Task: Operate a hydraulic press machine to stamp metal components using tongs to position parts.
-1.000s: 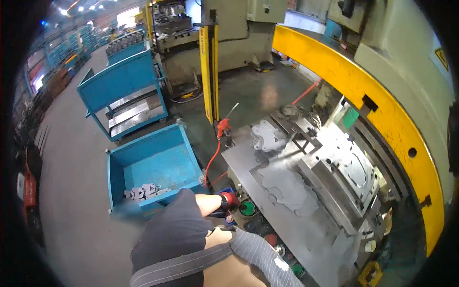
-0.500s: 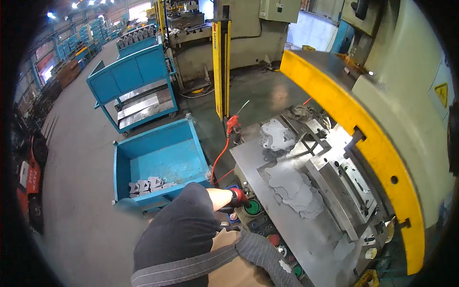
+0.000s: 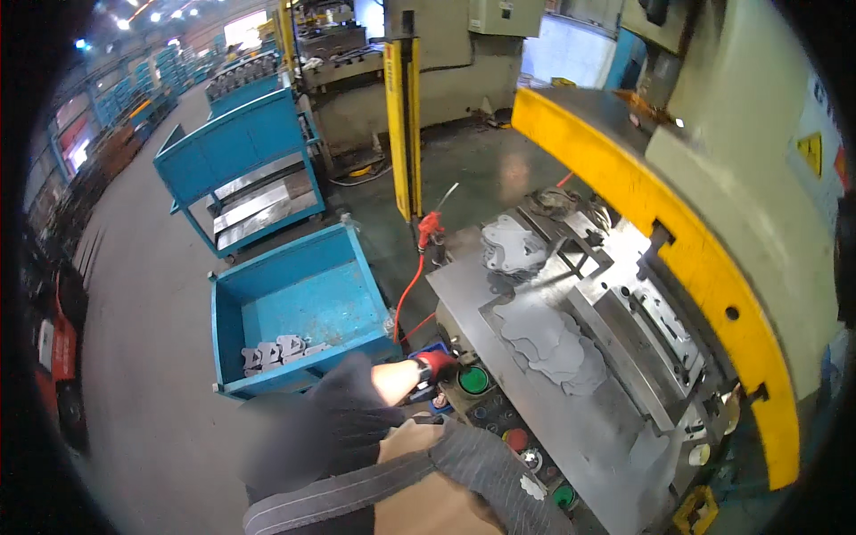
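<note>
My left hand [image 3: 437, 364], in a red glove with a dark band at the wrist, is at the edge of the press's control panel. It is beside a large green push button [image 3: 473, 380], not covering it. Its fingers are too small and partly hidden to make out. My right hand is out of sight; a dark striped cloth [image 3: 486, 459] fills the lower middle. Further down the panel are a red button [image 3: 515, 439] and a second green button [image 3: 563, 496]. On the metal table [image 3: 580, 455] lies a spread pile of flat grey sheet-metal blanks [image 3: 557, 357].
More cut metal parts [image 3: 513, 245] are stacked at the table's far end. A steel die [image 3: 624, 357] sits under the yellow-edged press [image 3: 678, 209]. At left stands a blue bin [image 3: 303, 276] with several parts, and behind it a blue cart [image 3: 236, 152]. A red air gun [image 3: 430, 229] hangs by a yellow post [image 3: 403, 134].
My left hand has drawn up and left, off the edge of the green button, which now shows whole. The view has shifted slightly. The blanks and stacked parts look unchanged.
</note>
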`<state>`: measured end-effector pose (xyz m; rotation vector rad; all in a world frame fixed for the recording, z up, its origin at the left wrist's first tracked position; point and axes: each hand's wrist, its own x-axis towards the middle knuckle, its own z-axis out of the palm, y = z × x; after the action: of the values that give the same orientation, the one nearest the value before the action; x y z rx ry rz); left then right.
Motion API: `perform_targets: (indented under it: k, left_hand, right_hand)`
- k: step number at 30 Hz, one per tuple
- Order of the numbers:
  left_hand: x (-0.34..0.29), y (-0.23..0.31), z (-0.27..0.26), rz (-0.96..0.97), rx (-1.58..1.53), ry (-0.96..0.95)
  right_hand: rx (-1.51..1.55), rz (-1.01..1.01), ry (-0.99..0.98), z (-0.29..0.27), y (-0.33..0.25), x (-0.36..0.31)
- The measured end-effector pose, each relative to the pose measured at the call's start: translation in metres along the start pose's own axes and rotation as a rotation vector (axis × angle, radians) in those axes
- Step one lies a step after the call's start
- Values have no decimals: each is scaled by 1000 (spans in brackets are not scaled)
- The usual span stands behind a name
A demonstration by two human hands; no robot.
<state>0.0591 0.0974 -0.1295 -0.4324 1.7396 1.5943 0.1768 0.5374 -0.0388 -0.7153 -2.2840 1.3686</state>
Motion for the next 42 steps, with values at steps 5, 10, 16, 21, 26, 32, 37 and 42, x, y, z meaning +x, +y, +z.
perform_targets:
  k: [5,10,16,21,26,32,37,42]
  left_hand:
    - [-29,-42,-82,130,-1038,-229]
    - [-75,58,-74,819,-860,558]
    - [-86,150,22,833,-174,13]
    - [-87,260,157,942,166,-334]
    - [-12,319,236,966,530,-395]
    - [8,323,254,1089,495,-318]
    - [-36,332,247,1147,362,-240]
    - [-90,281,178,1063,289,41]
  right_hand:
    - [184,175,405,-84,68,-60]
    - [28,81,182,-94,-3,-89]
    - [-6,69,-122,-44,40,-56]
    - [13,100,-84,-44,48,-53]
    - [-98,47,-49,-44,41,-55]
    - [-178,49,-16,-40,24,-58]
    - [-135,-8,-75,-41,54,-51]
    - [-11,60,-77,-41,33,-58]
